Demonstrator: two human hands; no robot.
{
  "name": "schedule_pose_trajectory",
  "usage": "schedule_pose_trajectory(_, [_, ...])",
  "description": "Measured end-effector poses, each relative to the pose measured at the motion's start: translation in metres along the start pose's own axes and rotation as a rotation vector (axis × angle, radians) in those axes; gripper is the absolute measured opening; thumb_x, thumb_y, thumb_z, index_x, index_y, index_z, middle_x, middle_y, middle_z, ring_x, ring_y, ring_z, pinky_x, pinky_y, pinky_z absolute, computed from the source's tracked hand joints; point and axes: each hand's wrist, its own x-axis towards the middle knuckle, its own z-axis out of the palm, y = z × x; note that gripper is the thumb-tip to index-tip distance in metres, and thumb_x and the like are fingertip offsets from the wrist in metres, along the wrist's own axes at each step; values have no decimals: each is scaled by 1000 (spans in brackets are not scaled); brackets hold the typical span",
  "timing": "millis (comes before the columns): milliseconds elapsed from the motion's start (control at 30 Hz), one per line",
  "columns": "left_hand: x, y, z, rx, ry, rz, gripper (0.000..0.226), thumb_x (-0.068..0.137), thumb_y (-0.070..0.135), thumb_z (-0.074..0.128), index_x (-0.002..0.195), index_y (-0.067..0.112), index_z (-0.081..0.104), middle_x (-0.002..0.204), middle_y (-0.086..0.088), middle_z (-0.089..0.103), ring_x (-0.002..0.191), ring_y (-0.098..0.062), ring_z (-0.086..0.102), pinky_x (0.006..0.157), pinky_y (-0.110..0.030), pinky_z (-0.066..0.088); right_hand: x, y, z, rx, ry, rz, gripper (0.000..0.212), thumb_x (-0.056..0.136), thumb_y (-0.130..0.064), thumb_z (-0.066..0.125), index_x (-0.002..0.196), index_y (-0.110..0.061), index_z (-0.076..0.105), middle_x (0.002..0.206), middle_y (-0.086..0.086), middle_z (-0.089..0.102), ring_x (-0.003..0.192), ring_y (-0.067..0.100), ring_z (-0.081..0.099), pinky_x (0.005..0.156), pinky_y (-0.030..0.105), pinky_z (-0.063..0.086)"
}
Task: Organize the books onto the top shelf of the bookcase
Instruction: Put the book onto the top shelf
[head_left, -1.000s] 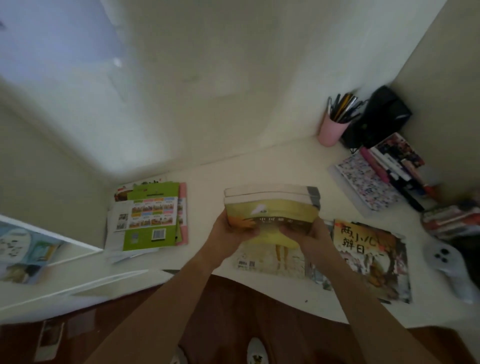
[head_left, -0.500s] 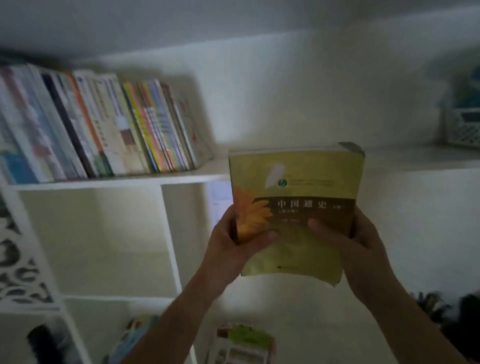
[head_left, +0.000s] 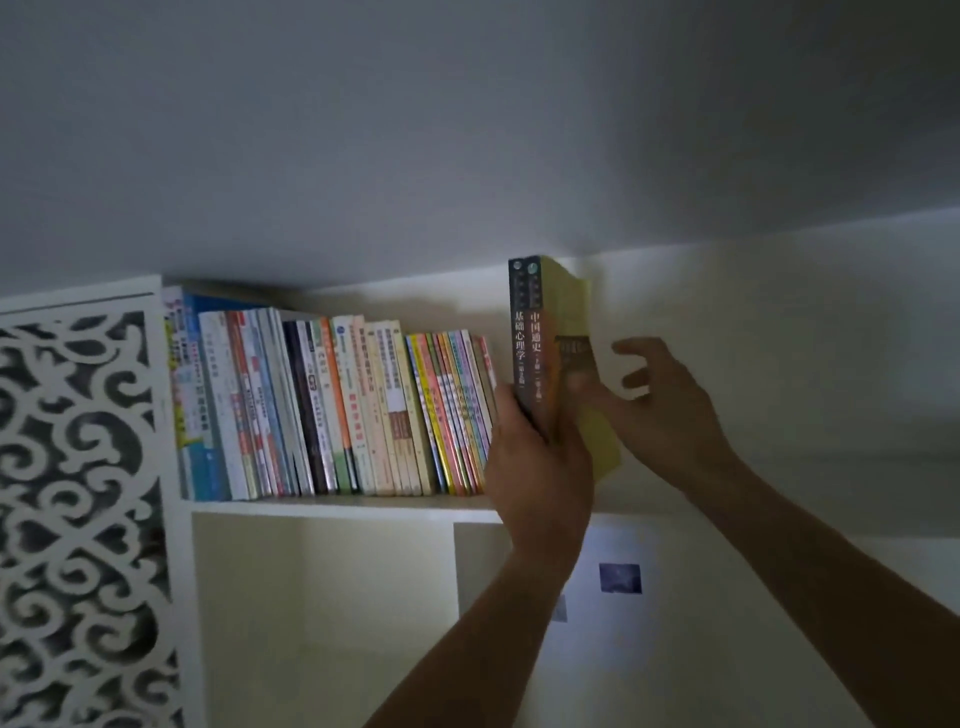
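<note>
Two yellow books with dark spines (head_left: 535, 338) stand upright at the right end of the row of books (head_left: 332, 410) on the top shelf (head_left: 337, 506). My left hand (head_left: 540, 467) grips them from below, fingers wrapped round the spines. My right hand (head_left: 660, 410) is beside their yellow cover, thumb touching it, the other fingers loosely curled and apart from the books. The books' lower edges are hidden behind my left hand.
A white fretwork panel (head_left: 78, 509) closes the bookcase's left side. Below the top shelf are open compartments split by a white divider (head_left: 457, 566). The ceiling sits close above the books. Bare shelf runs to the right of my hands.
The view rose from the desk to the bookcase. The yellow books went from flat in both hands to upright at the shelf row's right end, and my right hand has loosened off them.
</note>
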Motion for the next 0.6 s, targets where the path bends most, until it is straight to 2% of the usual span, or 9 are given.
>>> schedule_pose_trajectory(100, [7, -29, 18, 50, 26, -16, 14, 103, 37, 55, 114, 28, 53, 95, 18, 66, 74, 11, 59, 61, -12, 51, 6, -9, 36, 133, -238, 71, 70, 72, -68, 77, 129, -44, 45, 109, -12, 64, 102, 14, 66, 95, 43, 55])
schedule_pose_trajectory(167, [7, -51, 25, 81, 19, 23, 18, 101, 32, 59, 118, 30, 55, 98, 25, 61, 78, 20, 54, 67, -6, 49, 12, -8, 55, 105, -289, 73, 77, 72, -64, 79, 136, -44, 40, 118, -11, 64, 112, 19, 64, 103, 42, 51])
schedule_pose_trajectory(200, [9, -61, 27, 89, 14, 52, 23, 100, 33, 60, 121, 33, 53, 99, 26, 58, 80, 19, 54, 70, -5, 48, 16, -7, 63, 86, -286, 74, 83, 73, -64, 79, 141, -42, 37, 126, -9, 63, 116, 20, 63, 104, 39, 49])
schedule_pose_trajectory(267, [14, -78, 26, 127, -17, 123, 29, 100, 35, 60, 126, 34, 48, 101, 20, 61, 82, 10, 57, 74, -9, 51, 24, -2, 75, 44, -272, 72, 88, 71, -67, 77, 145, -41, 35, 134, -7, 61, 117, 21, 63, 104, 37, 48])
schedule_pose_trajectory(367, [23, -98, 23, 228, -83, 325, 35, 98, 28, 61, 129, 20, 47, 104, 4, 71, 85, -1, 61, 72, -13, 53, 32, 5, 85, 54, -279, 84, 85, 68, -76, 71, 141, -46, 38, 130, -6, 64, 113, 21, 64, 105, 44, 50])
schedule_pose_trajectory(467, [22, -110, 21, 269, -97, 368, 47, 99, 35, 48, 138, 8, 48, 119, -8, 66, 104, -19, 65, 86, -33, 59, 36, 14, 90, 66, -278, 74, 88, 58, -87, 67, 135, -51, 41, 123, -11, 68, 106, 16, 67, 102, 45, 52])
schedule_pose_trajectory(533, [19, -116, 23, 289, -78, 350, 51, 98, 32, 46, 141, 4, 44, 127, -19, 62, 110, -32, 66, 87, -42, 61, 37, 18, 94, 20, -265, 23, 82, 64, -82, 70, 135, -51, 41, 120, -16, 67, 103, 12, 67, 100, 43, 53])
schedule_pose_trajectory(600, [16, -119, 27, 338, -79, 385, 50, 98, 26, 45, 141, 0, 44, 126, -24, 62, 115, -41, 64, 91, -46, 61, 37, 19, 96, -2, -214, -67, 63, 81, -61, 72, 135, -47, 44, 117, -18, 67, 102, 8, 67, 98, 42, 54])
